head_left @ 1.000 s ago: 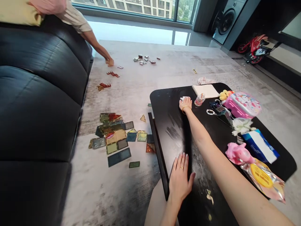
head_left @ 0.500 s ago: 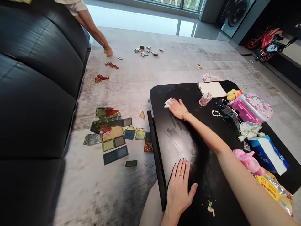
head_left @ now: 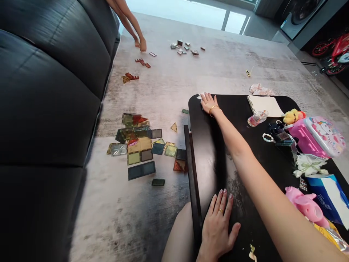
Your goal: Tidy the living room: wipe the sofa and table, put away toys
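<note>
My right hand [head_left: 209,103] reaches to the far left corner of the black table [head_left: 203,153], wearing a gold bangle. It presses a white tissue [head_left: 199,97] onto the tabletop; only a corner of the tissue shows past the fingers. Flat on the near left part of the table lies my left hand [head_left: 219,222], fingers stretched out and a gold ring on one of them, with nothing under it that I can see. Smeary marks [head_left: 236,189] show on the surface between the arms. Small scraps [head_left: 252,253] lie at the near edge.
On the table's right stand a glass jar [head_left: 257,118], a notebook [head_left: 265,106], a pink case [head_left: 313,136], a tissue pack [head_left: 328,196] and a pink toy [head_left: 307,205]. Magnetic tiles [head_left: 140,145] cover the rug to the left, beside a black sofa [head_left: 51,98]. Another person's legs [head_left: 131,22] stand behind.
My right hand has slid the tissue away from me to the table's far corner. My left hand stays flat on the table. The view has shifted, and the other person's feet have moved slightly.
</note>
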Tool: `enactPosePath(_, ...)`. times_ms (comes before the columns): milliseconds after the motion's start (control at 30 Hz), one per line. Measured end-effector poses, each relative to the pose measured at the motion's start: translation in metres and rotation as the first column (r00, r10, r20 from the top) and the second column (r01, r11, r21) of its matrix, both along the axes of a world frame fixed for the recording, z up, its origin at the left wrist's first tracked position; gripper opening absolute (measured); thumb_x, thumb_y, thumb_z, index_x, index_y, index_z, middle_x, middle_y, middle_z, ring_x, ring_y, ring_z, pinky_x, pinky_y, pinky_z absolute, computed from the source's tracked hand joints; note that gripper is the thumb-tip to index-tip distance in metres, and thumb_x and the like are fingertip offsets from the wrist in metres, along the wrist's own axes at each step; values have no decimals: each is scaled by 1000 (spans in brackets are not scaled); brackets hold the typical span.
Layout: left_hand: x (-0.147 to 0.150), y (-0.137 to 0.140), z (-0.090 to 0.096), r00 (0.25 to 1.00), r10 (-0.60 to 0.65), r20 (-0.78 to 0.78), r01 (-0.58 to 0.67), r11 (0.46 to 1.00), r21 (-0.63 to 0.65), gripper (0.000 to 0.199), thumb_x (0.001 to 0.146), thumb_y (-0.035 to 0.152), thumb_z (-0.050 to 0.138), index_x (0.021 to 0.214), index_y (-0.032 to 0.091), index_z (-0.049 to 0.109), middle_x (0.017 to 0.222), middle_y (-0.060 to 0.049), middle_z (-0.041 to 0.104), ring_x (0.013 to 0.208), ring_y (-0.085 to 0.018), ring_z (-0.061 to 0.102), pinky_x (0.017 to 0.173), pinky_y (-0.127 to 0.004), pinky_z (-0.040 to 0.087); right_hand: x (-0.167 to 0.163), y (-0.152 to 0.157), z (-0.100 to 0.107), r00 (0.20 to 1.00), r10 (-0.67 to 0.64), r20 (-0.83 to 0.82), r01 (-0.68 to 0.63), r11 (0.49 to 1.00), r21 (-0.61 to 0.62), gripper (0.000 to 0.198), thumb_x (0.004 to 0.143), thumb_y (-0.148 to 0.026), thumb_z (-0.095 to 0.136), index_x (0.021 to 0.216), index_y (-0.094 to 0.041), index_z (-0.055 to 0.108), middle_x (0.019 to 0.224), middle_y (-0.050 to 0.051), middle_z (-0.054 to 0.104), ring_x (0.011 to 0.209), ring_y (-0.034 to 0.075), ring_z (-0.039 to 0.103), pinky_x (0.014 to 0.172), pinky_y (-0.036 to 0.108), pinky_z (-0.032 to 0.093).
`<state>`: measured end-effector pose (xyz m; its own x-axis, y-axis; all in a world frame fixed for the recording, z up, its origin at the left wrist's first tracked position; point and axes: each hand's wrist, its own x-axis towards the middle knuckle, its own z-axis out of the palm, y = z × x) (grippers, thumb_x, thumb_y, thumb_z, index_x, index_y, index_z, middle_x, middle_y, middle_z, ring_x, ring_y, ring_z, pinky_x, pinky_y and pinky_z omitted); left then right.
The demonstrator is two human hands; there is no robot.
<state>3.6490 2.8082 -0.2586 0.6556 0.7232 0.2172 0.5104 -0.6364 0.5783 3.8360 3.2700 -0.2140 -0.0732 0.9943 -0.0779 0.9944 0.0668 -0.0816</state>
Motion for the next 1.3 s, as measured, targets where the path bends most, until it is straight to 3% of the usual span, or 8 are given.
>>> enactPosePath(133,4,-2,1,1000,-7,8,7,1000,-14,83,96,48,48,163,16,11,166,-11,22,154,-29,24,123,-48,32,-37,-63,1,965,258,50,-258,966,-24,60,104,-35,22,162,-20,21,170,6,13,158,27,7,124,61,-4)
enactPosePath(300,5,-10,1,995,73,75,-75,997,18,79,97,37,47,163,15,9,168,-15,14,156,-31,16,123,-52,31,-36,-213,8,877,468,108,-464,884,-59,57,104,-32,24,161,-21,27,169,6,18,157,25,12,125,57,-2)
enactPosePath(467,4,-19,0,979,160,129,-171,982,81,84,97,39,46,162,12,2,169,-19,0,156,-34,3,124,-58,23,-4,-378,4,836,548,25,-543,834,-100,57,104,-33,27,159,-19,32,166,8,25,157,23,16,127,54,6)
enactPosePath(567,8,-21,2,987,140,79,-148,985,94,83,97,45,46,162,12,6,169,-19,4,156,-34,3,125,-58,22,22,-435,2,874,480,-79,-486,869,-99,55,104,-29,25,156,-19,38,162,9,37,154,18,26,127,47,20)
enactPosePath(700,13,-23,5,989,147,33,-150,982,116,82,97,53,45,161,11,17,168,-20,9,156,-33,7,125,-55,23,46,-419,5,996,89,-10,-89,996,-13,58,103,-27,19,157,-12,36,163,12,33,155,19,23,127,46,19)
enactPosePath(933,10,-21,3,990,141,5,-140,980,142,86,96,58,47,161,11,17,167,-22,10,156,-35,12,123,-54,28,21,-256,16,950,-300,88,307,949,-73,63,104,-40,10,163,-17,10,171,7,2,158,25,-1,121,69,2)
enactPosePath(1133,8,-17,-3,992,122,23,-124,986,109,89,96,56,48,163,15,6,168,-21,3,155,-36,10,121,-56,32,-27,-186,18,991,-48,124,56,997,-58,62,102,-31,16,163,-19,13,171,6,7,158,24,2,122,67,-2)
enactPosePath(1300,7,-19,-13,985,130,111,-145,981,132,93,95,58,49,163,16,1,165,-22,-17,155,-41,2,120,-63,28,-44,-254,6,895,436,91,-432,900,-64,62,100,-26,25,162,-21,22,169,6,16,157,24,12,121,64,-8)
